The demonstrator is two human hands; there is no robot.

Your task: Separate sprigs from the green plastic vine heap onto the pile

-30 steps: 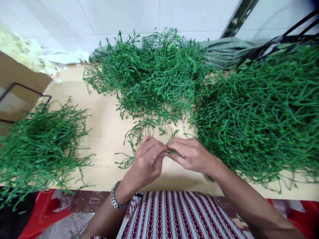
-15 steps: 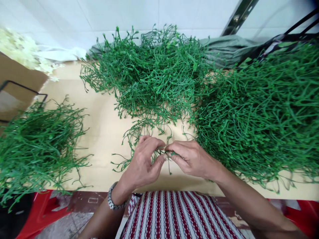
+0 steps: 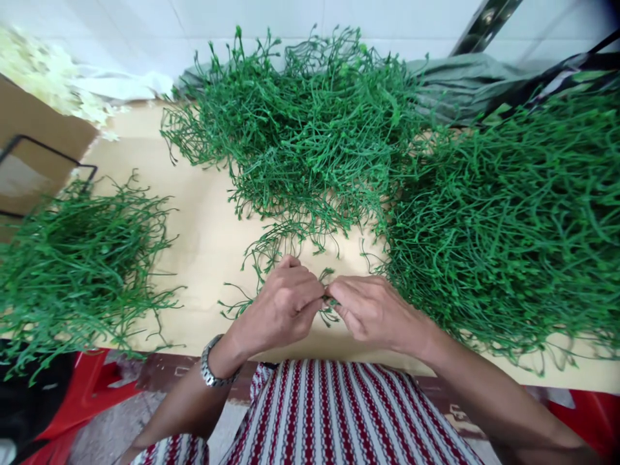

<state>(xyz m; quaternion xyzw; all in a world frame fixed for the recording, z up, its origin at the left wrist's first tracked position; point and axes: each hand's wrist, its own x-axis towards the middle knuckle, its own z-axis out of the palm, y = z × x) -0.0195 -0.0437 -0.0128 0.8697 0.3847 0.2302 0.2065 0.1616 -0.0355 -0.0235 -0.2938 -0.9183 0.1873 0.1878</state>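
Note:
My left hand (image 3: pixel 285 307) and my right hand (image 3: pixel 371 310) meet over the table near its front edge. Both are closed, fingertips pinched together on a green plastic stem (image 3: pixel 328 316) with small branching tips. Its middle is hidden behind the fingers; thin ends poke out above and below. Several similar loose stems (image 3: pixel 259 255) lie on the table just beyond and left of my left hand. A large tangled pile of green stems (image 3: pixel 300 135) spreads behind both hands.
Another big pile of stems (image 3: pixel 508 226) fills the right side, and a smaller pile (image 3: pixel 87 258) lies at the left. A cardboard box (image 3: pixel 43 135) and cream flowers (image 3: pixel 43 71) stand at the far left. Red stools (image 3: pixel 92 394) show below the table (image 3: pixel 198 245).
My left fingers have curled tighter, and both hands have closed in around the stem. The whole view has shifted slightly.

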